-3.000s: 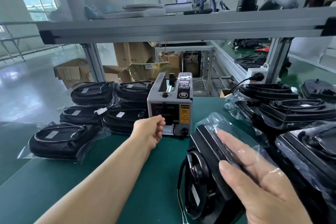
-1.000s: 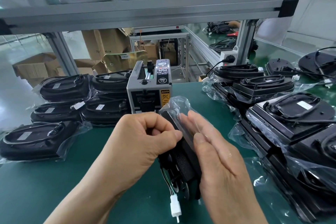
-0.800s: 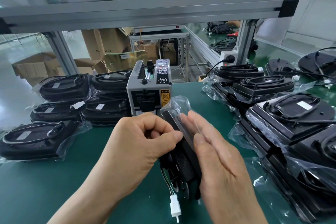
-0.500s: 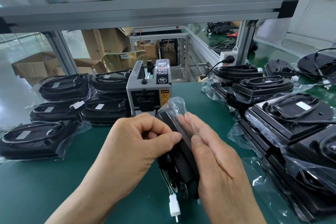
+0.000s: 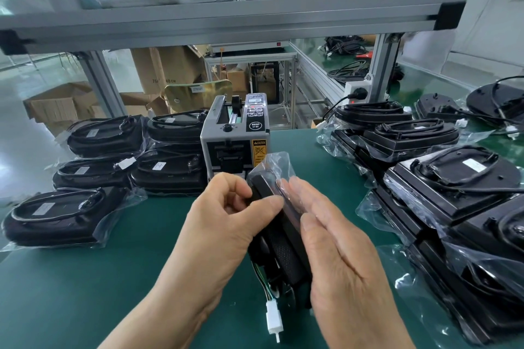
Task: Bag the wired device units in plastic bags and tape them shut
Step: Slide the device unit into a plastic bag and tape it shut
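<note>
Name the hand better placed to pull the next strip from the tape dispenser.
Probably left. The left hand sits just in front of the tape dispenser, pinching the bagged unit near its top; the right hand lies flat against it, propping it on edge.

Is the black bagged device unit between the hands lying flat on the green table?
No, the left hand and right hand hold the unit on edge.

Factory packing bench (image 5: 85, 286), tape dispenser (image 5: 235, 147)
</note>
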`<act>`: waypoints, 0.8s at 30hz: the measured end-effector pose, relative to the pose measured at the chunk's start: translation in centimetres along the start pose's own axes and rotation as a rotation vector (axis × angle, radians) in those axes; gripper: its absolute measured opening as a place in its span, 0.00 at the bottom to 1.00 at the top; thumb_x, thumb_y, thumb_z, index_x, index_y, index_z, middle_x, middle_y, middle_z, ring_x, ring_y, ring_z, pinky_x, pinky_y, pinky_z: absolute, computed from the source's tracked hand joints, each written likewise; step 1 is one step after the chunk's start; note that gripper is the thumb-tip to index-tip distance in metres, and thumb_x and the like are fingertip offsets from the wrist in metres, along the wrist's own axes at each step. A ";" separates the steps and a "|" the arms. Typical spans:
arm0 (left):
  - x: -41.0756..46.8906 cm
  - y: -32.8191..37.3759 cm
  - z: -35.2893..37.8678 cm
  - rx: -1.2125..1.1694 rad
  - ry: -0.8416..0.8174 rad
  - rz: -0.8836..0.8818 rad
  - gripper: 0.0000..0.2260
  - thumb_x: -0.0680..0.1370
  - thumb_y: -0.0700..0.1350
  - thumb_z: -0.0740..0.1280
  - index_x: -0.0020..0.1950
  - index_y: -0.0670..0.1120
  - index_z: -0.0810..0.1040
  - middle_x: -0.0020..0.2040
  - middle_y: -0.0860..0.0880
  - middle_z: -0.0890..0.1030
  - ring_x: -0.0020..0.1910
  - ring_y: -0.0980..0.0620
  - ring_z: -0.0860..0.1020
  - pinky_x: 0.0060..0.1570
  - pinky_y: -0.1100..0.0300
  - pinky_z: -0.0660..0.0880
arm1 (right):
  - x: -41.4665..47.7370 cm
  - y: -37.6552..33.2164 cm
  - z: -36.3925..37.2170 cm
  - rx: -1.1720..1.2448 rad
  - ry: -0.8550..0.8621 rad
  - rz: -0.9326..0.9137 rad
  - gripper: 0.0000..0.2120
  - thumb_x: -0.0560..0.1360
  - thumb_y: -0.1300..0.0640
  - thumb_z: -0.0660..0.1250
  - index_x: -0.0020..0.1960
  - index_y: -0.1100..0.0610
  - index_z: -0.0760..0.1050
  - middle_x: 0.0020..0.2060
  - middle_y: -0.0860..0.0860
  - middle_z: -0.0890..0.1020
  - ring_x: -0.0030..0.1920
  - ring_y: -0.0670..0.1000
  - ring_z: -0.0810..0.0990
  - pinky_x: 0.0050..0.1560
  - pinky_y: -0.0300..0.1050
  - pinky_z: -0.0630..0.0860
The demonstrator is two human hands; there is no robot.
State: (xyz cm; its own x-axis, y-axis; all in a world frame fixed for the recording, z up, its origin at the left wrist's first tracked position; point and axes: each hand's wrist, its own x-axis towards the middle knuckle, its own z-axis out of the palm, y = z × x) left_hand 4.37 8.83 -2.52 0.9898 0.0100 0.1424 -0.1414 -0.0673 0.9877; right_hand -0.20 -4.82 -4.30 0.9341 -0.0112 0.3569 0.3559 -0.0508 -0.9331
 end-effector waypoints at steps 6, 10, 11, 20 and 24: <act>0.1 -0.3 -0.6 0.016 -0.132 -0.010 0.21 0.53 0.58 0.79 0.42 0.56 0.78 0.36 0.57 0.74 0.35 0.57 0.70 0.34 0.67 0.73 | -0.3 -0.2 -0.4 -0.004 0.036 -0.016 0.19 0.76 0.51 0.55 0.61 0.34 0.76 0.50 0.29 0.82 0.55 0.34 0.80 0.53 0.25 0.73; 0.0 -0.8 -0.9 -0.125 -0.145 -0.043 0.23 0.55 0.50 0.81 0.48 0.55 0.81 0.42 0.53 0.78 0.40 0.55 0.75 0.43 0.64 0.76 | -0.6 0.5 -0.7 0.034 0.058 -0.024 0.21 0.77 0.50 0.55 0.66 0.39 0.75 0.61 0.29 0.77 0.66 0.31 0.72 0.68 0.41 0.67; 0.0 -0.9 -0.8 -0.117 -0.136 -0.064 0.26 0.54 0.51 0.82 0.50 0.55 0.81 0.45 0.50 0.80 0.42 0.53 0.77 0.45 0.62 0.76 | -0.7 0.7 -0.7 0.056 0.066 -0.032 0.20 0.77 0.49 0.56 0.67 0.40 0.75 0.62 0.30 0.78 0.67 0.33 0.72 0.69 0.44 0.67; 0.7 -0.6 -2.0 0.183 -0.064 0.243 0.23 0.57 0.57 0.78 0.51 0.60 0.80 0.46 0.55 0.81 0.47 0.55 0.80 0.48 0.59 0.78 | 0.7 3.7 0.4 0.322 0.020 -0.172 0.27 0.74 0.70 0.60 0.70 0.54 0.72 0.67 0.47 0.79 0.70 0.49 0.75 0.65 0.37 0.72; -0.4 -3.3 -1.8 0.317 -0.038 0.306 0.25 0.58 0.53 0.79 0.52 0.61 0.77 0.49 0.57 0.79 0.51 0.54 0.78 0.55 0.56 0.76 | -0.5 4.5 0.0 0.213 0.110 -0.114 0.25 0.72 0.72 0.69 0.64 0.51 0.76 0.58 0.46 0.85 0.60 0.47 0.82 0.57 0.33 0.76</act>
State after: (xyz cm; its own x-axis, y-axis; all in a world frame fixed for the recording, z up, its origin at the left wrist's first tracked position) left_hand 4.44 10.82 -5.73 0.9040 -0.0941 0.4171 -0.4211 -0.3647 0.8305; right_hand 0.89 -5.00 -8.67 0.8832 -0.1267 0.4515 0.4671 0.1536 -0.8707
